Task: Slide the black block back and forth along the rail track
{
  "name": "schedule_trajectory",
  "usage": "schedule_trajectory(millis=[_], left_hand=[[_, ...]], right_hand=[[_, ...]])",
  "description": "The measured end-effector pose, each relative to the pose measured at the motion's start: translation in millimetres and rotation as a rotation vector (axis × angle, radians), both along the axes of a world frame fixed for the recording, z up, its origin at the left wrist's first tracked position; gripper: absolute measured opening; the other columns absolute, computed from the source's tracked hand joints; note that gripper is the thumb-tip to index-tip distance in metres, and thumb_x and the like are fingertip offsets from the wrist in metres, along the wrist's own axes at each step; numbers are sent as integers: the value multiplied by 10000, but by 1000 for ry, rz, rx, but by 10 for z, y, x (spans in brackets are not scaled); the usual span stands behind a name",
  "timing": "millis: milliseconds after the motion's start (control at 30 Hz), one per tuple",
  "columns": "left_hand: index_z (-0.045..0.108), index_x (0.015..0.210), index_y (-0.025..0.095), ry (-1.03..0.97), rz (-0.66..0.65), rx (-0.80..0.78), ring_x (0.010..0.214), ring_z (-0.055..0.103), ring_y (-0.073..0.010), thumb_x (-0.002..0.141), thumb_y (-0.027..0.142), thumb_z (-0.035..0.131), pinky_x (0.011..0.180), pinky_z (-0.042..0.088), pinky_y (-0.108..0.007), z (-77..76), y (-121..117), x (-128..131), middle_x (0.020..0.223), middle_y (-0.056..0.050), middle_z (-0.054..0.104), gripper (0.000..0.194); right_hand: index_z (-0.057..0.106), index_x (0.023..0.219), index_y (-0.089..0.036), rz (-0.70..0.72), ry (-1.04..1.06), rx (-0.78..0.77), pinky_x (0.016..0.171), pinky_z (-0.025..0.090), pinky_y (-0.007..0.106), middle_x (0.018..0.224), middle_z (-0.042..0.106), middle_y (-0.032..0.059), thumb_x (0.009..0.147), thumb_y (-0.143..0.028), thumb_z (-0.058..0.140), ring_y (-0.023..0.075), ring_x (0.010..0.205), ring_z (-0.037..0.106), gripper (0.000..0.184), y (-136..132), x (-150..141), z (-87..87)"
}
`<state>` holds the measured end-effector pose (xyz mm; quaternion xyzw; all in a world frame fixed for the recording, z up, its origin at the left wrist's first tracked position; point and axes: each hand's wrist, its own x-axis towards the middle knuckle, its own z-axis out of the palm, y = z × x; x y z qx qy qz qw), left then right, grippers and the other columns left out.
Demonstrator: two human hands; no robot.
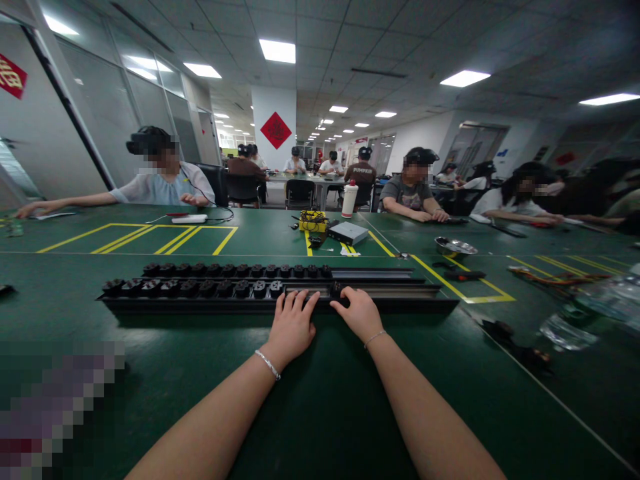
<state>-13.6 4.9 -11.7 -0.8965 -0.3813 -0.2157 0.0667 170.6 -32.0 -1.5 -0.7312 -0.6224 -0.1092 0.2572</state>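
Both forearms enter from the lower edge of the view and converge on the near rail, backs of the hands up.

Left hand point(291, 331): palm down, fingers spread and pointing forward, draped over the near wall of the long black channel-shaped rail point(200, 306). Thumb held lower, toward the right hand. Nothing seen gripped. Fingertips lie just right of the row of round black plug-like modules point(189, 288) seated in this rail. Wrist carries a chunky silver bracelet point(268, 365).

Right hand point(363, 315): angled inward to the left, wrist roughly straight, fingers bent. Thumb extends left along the near wall; fingertips are at a single round black module point(335, 289), which sits in the same channel, apart from the row. Thumb and forefinger are parted, at its near and right sides; cannot tell whether they pinch it. Thin bracelet point(375, 339) at the wrist.

Position: near rail lies crosswise on the dark green tabletop point(200, 413), modules filling its left part. Parallel and just behind it, a second black rail point(375, 273) holds another row of round modules point(227, 270), ending left of its bare right stretch.

Farther back: white bottle with a red cap point(349, 200), flat grey box point(349, 233), shiny metal bowl point(455, 247) to the right.
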Motion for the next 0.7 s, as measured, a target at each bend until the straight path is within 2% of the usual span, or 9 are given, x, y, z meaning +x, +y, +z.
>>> schedule_trajectory(millis=[700], left_hand=[[353,1388,284,-6,-1,1,1273,355,-276,773,259,530,1101,204,-493,-13,12,-3,1377,-65,450,640]], right_hand=[[577,797,-220,-25,-34,-28,738,373,302,748,640,33,777,-434,609,199,748,562,217,-9,4,9]])
